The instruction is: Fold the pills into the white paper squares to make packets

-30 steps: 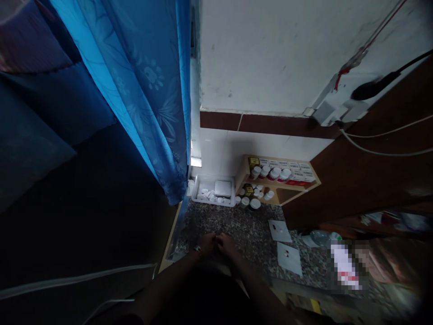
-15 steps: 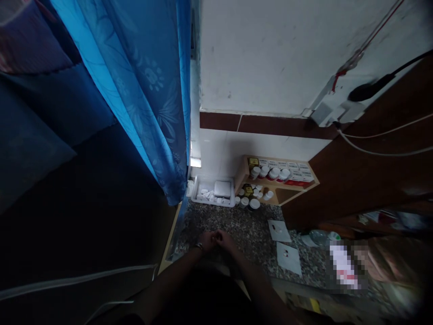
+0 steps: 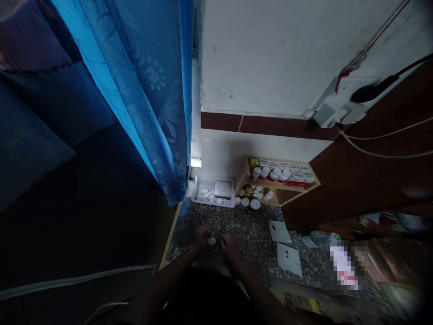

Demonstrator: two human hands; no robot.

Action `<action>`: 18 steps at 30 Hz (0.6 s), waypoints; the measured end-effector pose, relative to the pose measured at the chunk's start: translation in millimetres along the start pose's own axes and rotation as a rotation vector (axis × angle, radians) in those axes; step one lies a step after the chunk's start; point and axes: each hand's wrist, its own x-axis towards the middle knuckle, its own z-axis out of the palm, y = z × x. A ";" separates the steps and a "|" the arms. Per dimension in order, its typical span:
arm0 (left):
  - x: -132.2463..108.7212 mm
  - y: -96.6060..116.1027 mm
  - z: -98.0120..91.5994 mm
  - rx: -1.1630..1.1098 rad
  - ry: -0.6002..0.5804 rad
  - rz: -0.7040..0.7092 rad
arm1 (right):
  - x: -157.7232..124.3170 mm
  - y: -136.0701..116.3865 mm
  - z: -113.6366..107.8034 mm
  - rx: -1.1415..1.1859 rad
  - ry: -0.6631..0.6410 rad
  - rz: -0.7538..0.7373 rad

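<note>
A small whitish piece sits between my hands over the dark speckled counter; its kind is too dim and small to make out. Just left of it is my left hand, a bracelet on the wrist, with loosely bent fingers apart and nothing visible in them. On the other side, a short gap from the piece, my right hand rests low over the counter with fingers slightly parted and no object showing. Further right lie two white paper squares, each with a few tiny dark reddish bits on it.
Against the wall stands a white plastic tray of small white pieces. Beside it, a wooden shelf holds boxes and white-capped bottles. A blue curtain hangs left. At right are a plastic bottle and a plugged socket strip.
My hands were together, fingers meeting around something tiny. They have moved apart, left hand leftward and right hand slightly rightward, and the whitish piece now shows between them.
</note>
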 end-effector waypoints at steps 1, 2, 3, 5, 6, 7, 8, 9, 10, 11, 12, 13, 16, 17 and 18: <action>-6.7 -5.3 0.3 0.021 0.003 0.072 | -5.0 2.0 -1.2 -0.042 0.002 -0.024; -14.2 -10.5 0.6 0.049 -0.041 0.165 | -10.0 3.6 -1.9 -0.079 -0.004 -0.076; -22.0 -15.4 1.0 0.085 -0.105 0.259 | -14.7 4.6 -2.0 -0.110 -0.019 -0.152; -36.1 -23.0 1.5 0.168 -0.281 0.434 | -22.3 4.4 -0.9 -0.157 -0.062 -0.321; -41.4 -25.6 1.7 0.218 -0.335 0.464 | -24.7 3.4 0.1 -0.175 -0.086 -0.390; -45.3 -27.2 1.7 0.262 -0.380 0.466 | -26.2 1.9 1.1 -0.191 -0.106 -0.440; -47.7 -27.9 1.4 0.297 -0.408 0.454 | -26.6 0.1 1.9 -0.205 -0.122 -0.468; -48.8 -27.8 0.7 0.317 -0.426 0.434 | -26.1 -1.7 2.5 -0.217 -0.131 -0.479; -48.9 -27.0 -0.3 0.325 -0.435 0.413 | -24.9 -3.5 2.7 -0.224 -0.136 -0.480; -48.2 -25.7 -1.8 0.322 -0.437 0.395 | -23.2 -5.1 2.5 -0.227 -0.137 -0.471; -47.3 -23.8 -3.6 0.315 -0.437 0.381 | -21.3 -6.4 2.0 -0.226 -0.138 -0.456; -46.4 -21.8 -5.7 0.309 -0.435 0.370 | -19.4 -7.5 1.2 -0.222 -0.140 -0.440; -45.5 -15.9 -11.3 0.339 -0.437 0.340 | -15.3 -8.9 -1.1 -0.214 -0.162 -0.406; -45.8 -14.7 -12.4 0.361 -0.436 0.337 | -14.9 -8.9 -1.6 -0.218 -0.170 -0.401; -46.3 -14.0 -13.0 0.384 -0.432 0.338 | -14.8 -8.6 -1.8 -0.224 -0.176 -0.400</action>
